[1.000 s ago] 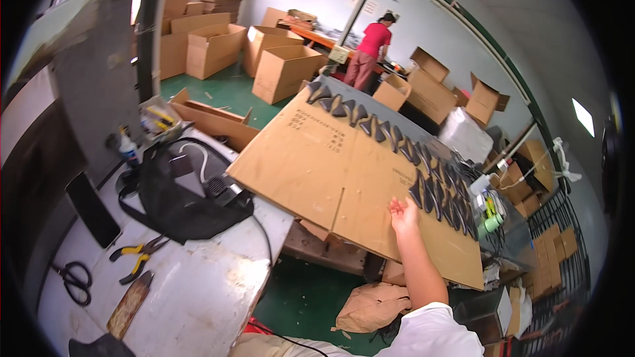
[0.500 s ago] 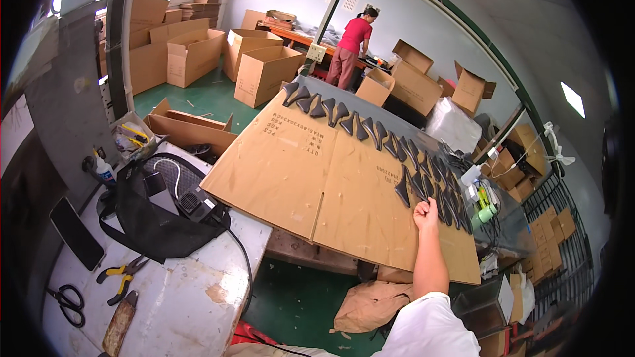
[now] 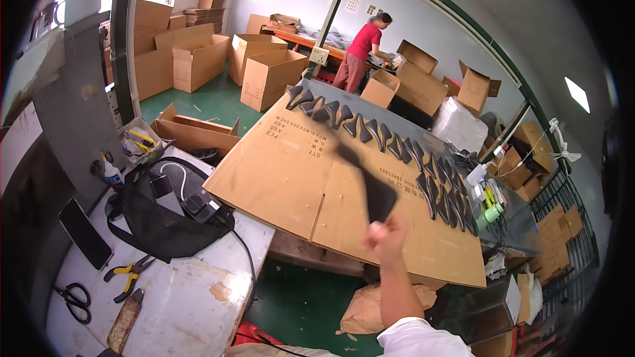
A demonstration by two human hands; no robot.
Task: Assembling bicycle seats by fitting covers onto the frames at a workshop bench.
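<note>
My right hand [image 3: 386, 237] is closed round the wide end of a black bicycle saddle [image 3: 378, 193]. It holds the saddle up over the near part of a cardboard sheet [image 3: 284, 185]; the narrow far end is smeared by motion. Behind it, a long row of similar black saddles [image 3: 359, 128] runs along the sheet's far edge. A second, shorter row of saddles [image 3: 442, 199] lies nearer, at the right end of the sheet. My left hand is out of view.
A white worktable [image 3: 192, 291] at left carries a black mesh bag [image 3: 155, 225], a phone [image 3: 84, 233], pliers [image 3: 129, 276] and scissors [image 3: 73, 303]. Open cartons [image 3: 272, 79] stand on the green floor beyond. A person in red [image 3: 362, 43] works at the back bench.
My right hand has moved left from the near row, now with a saddle in it. The left end saddle of that row is gone. The person at the back leans with an arm reaching right.
</note>
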